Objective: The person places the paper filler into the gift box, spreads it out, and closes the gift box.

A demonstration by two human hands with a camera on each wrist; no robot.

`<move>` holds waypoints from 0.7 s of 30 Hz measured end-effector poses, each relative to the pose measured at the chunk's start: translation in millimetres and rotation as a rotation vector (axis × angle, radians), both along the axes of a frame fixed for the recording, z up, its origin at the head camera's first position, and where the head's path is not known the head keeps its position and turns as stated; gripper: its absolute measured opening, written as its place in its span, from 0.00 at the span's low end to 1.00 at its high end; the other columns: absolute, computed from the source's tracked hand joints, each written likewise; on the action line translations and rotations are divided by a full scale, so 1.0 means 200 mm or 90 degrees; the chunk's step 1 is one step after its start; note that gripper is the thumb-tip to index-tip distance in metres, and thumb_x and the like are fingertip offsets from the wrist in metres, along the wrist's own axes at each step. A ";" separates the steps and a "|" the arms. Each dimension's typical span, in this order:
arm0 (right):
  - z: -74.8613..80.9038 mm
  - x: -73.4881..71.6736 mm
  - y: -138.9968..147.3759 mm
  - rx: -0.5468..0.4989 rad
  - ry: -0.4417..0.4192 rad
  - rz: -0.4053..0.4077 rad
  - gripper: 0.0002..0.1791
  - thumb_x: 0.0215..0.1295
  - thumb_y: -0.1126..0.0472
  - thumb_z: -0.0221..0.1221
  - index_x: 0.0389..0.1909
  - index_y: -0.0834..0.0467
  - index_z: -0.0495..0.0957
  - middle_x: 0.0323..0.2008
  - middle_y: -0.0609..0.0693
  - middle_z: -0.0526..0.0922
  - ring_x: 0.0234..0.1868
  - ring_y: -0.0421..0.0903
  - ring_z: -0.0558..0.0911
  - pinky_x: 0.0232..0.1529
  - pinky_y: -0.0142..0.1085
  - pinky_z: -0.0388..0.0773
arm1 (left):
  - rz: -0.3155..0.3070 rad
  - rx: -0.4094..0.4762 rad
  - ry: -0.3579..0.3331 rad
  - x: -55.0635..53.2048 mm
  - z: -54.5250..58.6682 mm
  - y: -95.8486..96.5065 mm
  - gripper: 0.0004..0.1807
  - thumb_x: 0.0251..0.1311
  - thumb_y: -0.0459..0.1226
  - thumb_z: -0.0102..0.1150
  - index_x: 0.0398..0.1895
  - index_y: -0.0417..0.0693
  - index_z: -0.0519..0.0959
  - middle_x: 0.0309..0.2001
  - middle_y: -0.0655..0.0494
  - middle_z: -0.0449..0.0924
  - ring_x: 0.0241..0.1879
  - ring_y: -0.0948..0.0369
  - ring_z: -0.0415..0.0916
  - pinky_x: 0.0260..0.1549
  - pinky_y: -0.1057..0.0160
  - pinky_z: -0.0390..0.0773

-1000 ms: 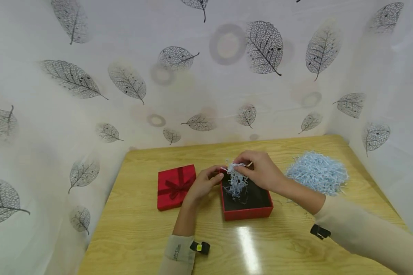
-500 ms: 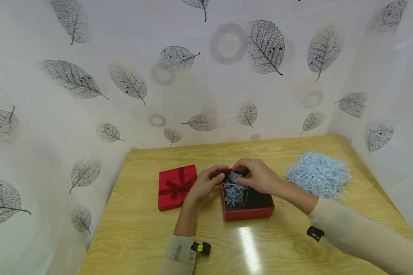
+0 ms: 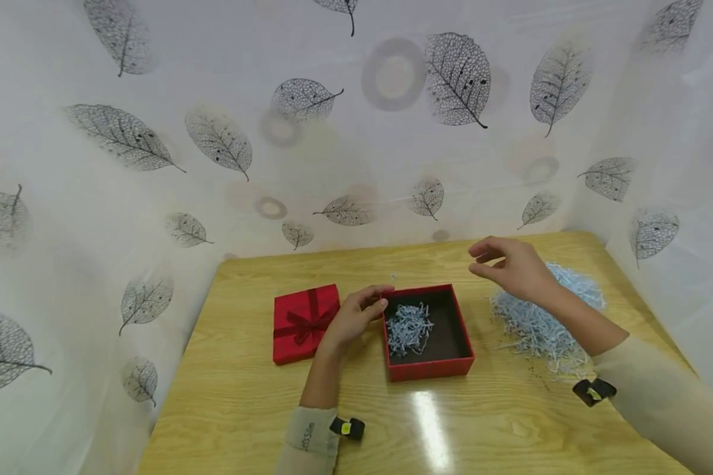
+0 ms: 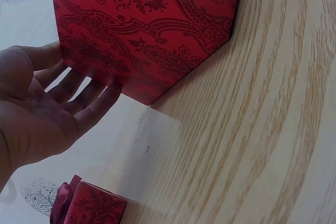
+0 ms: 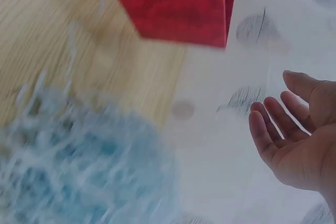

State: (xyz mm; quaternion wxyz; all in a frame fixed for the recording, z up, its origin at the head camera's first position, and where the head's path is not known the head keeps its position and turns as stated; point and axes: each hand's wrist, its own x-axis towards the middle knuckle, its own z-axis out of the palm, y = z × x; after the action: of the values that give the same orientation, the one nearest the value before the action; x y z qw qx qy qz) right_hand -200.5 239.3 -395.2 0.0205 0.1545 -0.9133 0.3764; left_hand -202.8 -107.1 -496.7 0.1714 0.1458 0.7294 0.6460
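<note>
A red open-topped gift box (image 3: pixel 429 371) with a dark inside stands on the wooden table. A clump of pale blue shredded paper (image 3: pixel 410 328) lies in its left part. My left hand (image 3: pixel 359 315) touches the box's far left corner; in the left wrist view its fingers (image 4: pixel 100 100) are spread and lightly bent, their tips at the patterned wall's edge. To the right of the box, my right hand (image 3: pixel 513 267) is raised with nothing between thumb and fingers. Below and beyond it sits a large heap of pale blue shredded paper (image 3: pixel 531 323), partly hidden by the forearm.
A red lid (image 3: pixel 288 313) with a dark ribbon bow lies left of the box, beside the left hand. A small paper scrap (image 3: pixel 393 278) lies behind the box. Leaf-printed white sheeting (image 3: pixel 333 152) rises around the wooden table (image 3: pixel 243 409).
My right hand lowered the shredded paper into the box, let it go and moved right toward the heap. My left hand stays at the box's corner.
</note>
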 end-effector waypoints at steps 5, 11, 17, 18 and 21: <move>-0.10 0.00 0.30 -0.002 0.010 -0.041 0.22 0.75 0.55 0.66 0.63 0.63 0.80 0.58 0.65 0.84 0.58 0.63 0.81 0.48 0.19 0.77 | -0.006 -0.015 0.013 0.01 0.00 0.00 0.22 0.79 0.35 0.57 0.72 0.43 0.76 0.67 0.44 0.77 0.66 0.42 0.74 0.62 0.52 0.82; -0.26 0.01 0.62 0.005 -0.048 -0.062 0.33 0.73 0.53 0.68 0.73 0.61 0.72 0.74 0.68 0.69 0.72 0.74 0.64 0.65 0.67 0.67 | -0.007 -0.022 0.019 0.02 -0.01 -0.01 0.21 0.79 0.36 0.57 0.72 0.43 0.77 0.66 0.45 0.77 0.65 0.44 0.75 0.61 0.53 0.82; -0.38 0.04 0.83 -0.032 -0.115 -0.088 0.41 0.77 0.51 0.64 0.81 0.64 0.60 0.79 0.72 0.55 0.77 0.80 0.49 0.64 0.81 0.53 | -0.006 -0.012 0.020 0.01 0.00 -0.01 0.21 0.79 0.35 0.56 0.71 0.44 0.77 0.67 0.45 0.77 0.66 0.45 0.75 0.62 0.53 0.82; -0.40 0.05 0.86 -0.037 -0.122 -0.093 0.41 0.77 0.51 0.63 0.81 0.64 0.59 0.79 0.73 0.55 0.77 0.80 0.48 0.65 0.82 0.51 | -0.008 -0.012 0.021 0.01 0.00 -0.01 0.21 0.79 0.35 0.56 0.71 0.44 0.77 0.68 0.45 0.77 0.66 0.45 0.75 0.62 0.53 0.82; -0.45 0.08 0.93 -0.038 -0.134 -0.102 0.38 0.80 0.51 0.60 0.80 0.66 0.59 0.77 0.75 0.57 0.74 0.80 0.54 0.70 0.75 0.57 | -0.012 -0.013 0.023 0.00 0.01 -0.01 0.22 0.79 0.36 0.57 0.72 0.43 0.77 0.68 0.46 0.76 0.66 0.47 0.75 0.61 0.54 0.82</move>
State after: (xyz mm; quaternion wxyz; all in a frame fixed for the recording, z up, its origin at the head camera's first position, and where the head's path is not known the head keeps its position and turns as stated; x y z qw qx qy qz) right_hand -185.4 425.1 -485.5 -0.0409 0.0396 -0.9083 0.4145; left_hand -203.2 -109.2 -495.5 0.1659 0.1629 0.7375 0.6341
